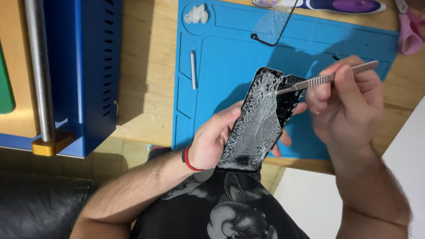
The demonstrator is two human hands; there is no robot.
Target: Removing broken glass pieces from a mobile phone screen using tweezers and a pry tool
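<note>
My left hand (215, 137) grips a black phone screen (259, 121) with badly shattered glass, held tilted above the blue work mat (221, 66). My right hand (345, 99) pinches a slim metal scalpel-like tool (327, 78). Its tip touches the cracked glass near the screen's upper edge. A red and black band circles my left wrist.
A blue machine (84, 66) with a steel rod (39, 71) stands at the left. On the mat lie a thin metal tool (193, 69), a white wad (196, 14) and a removed glass frame (274, 24). Pink scissors (409, 31) lie at the top right.
</note>
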